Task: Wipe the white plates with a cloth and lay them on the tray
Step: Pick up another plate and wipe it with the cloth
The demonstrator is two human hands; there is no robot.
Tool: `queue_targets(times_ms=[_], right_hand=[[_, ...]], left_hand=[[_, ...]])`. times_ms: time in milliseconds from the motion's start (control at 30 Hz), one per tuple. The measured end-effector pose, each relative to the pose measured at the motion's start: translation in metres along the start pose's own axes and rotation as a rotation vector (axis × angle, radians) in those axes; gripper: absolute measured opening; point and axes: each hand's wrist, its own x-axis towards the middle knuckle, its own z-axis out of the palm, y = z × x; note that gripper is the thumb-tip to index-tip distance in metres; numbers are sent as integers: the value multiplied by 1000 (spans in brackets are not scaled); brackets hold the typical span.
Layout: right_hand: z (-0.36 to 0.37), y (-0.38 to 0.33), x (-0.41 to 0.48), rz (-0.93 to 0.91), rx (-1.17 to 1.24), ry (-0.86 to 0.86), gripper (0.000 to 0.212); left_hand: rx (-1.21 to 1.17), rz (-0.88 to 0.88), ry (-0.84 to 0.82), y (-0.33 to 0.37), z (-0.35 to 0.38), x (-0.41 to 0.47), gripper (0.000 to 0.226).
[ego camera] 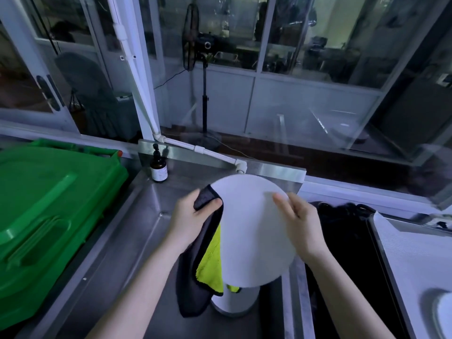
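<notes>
A round white plate [252, 231] is held up on edge over the steel sink [151, 228]. My right hand [299, 223] grips the plate's right rim. My left hand [195, 211] pinches a dark grey and yellow cloth [205, 263] against the plate's left rim; the cloth hangs down behind the plate. Below the held plate lies more white crockery [234, 302] in the sink, mostly hidden. At the right stands a pale tray [415, 253] with a white plate [444, 311] at the frame's edge.
A green plastic bin lid [49, 211] fills the left side. A brown pump bottle [159, 167] stands at the sink's back corner, near a white pipe [208, 152]. A dark gap [342, 241] lies between sink and tray. Glass partitions rise behind.
</notes>
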Motion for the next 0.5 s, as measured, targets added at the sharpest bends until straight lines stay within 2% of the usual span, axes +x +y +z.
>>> queue_targets(times_ms=[100, 167, 200, 267, 300, 367, 400, 467, 500], right_hand=[[2, -11, 0, -193, -204, -196, 42], [4, -17, -1, -301, -285, -293, 34], [4, -16, 0, -310, -278, -304, 33], [-1, -14, 1, -246, -224, -232, 44], [-3, -12, 1, -191, -171, -155, 48], [-4, -3, -1, -70, -43, 4, 51], [-3, 0, -3, -20, 1, 51, 51], [-1, 3, -6, -10, -7, 47, 49], [0, 4, -7, -46, -41, 11, 48]], left_hand=[[173, 126, -236, 9, -1, 9, 29], [261, 177, -402, 15, 2, 10, 26], [262, 171, -425, 17, 4, 9, 28], [216, 137, -334, 16, 5, 7, 49], [165, 105, -234, 13, 4, 5, 48], [13, 9, -35, 4, 4, -1, 18], [-45, -32, 4, 2, 5, -4, 4], [-58, -58, -2, -2, 3, -6, 2], [-27, -57, -25, -3, 2, -5, 9]])
